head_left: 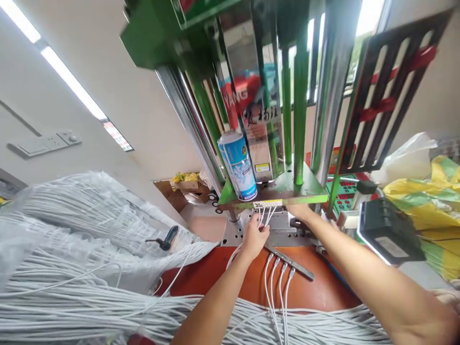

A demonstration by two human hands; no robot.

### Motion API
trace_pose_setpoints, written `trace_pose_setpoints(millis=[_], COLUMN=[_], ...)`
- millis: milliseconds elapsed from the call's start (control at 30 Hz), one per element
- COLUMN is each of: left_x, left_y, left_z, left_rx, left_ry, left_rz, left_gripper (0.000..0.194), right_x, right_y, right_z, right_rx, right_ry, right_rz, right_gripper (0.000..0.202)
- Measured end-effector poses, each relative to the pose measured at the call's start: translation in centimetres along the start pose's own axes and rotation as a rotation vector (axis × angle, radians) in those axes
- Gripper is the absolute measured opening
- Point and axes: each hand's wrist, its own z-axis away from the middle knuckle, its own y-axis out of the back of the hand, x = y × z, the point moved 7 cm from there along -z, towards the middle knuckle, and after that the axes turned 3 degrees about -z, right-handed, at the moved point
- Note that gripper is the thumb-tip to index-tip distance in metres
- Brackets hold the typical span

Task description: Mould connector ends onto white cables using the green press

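My left hand [256, 235] is closed round several thin white cables [266, 216] that run up under the green machine plate [309, 197]. My right hand [299, 210] reaches beneath the same plate from the right, and its fingers are hidden there. Just in front of my left hand, a dark metal bar [296, 268] lies at a slant on the orange-brown surface [247, 282]. White cables with connectors [283, 269] are set along the bar and trail toward me. A blue and white spray can [238, 165] stands on the green plate.
Bundles of white cable [89, 306] cover the left and front edge. A dark tool [168, 238] rests on plastic at the left. Steel columns [190, 120] flank the machine. At the right are a black box [390, 232], a control panel [343, 194] and yellow-green sacks [424, 196].
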Motion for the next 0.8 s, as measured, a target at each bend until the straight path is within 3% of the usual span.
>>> trace_pose_setpoints(millis=[133,267,400,533,667,800], left_x=[2.0,3.4,3.9,3.9,4.3,5.6], left_y=[0.3,0.0,-0.8,-2.2,-2.5,-2.1], left_z=[0.1,1.9,4.7,8.7,12.7,15.6], left_rx=[-0.245,-0.532,-0.679,-0.673,-0.499,-0.478], left_ry=[0.037,0.156,0.289,0.383,0.412,0.419], left_rz=[0.231,0.458,0.615,0.739,0.814,0.794], left_gripper=[0.054,0.073,0.078,0.061,0.056,0.052], right_x=[-0.4,0.8,1.2,0.1,0.0,0.8], right_y=[0.9,0.5,0.3,0.1,-0.3,-0.6], right_z=[2.0,4.8,8.8,13.1,15.8,17.2], right_rx=[0.138,0.235,0.263,0.208,0.211,0.196], right_ry=[-0.027,-0.063,-0.050,-0.017,-0.137,-0.254], right_rz=[-0.044,-0.114,-0.192,-0.230,-0.170,-0.133], right_gripper=[0.036,0.033,0.030,0.035,0.031,0.033])
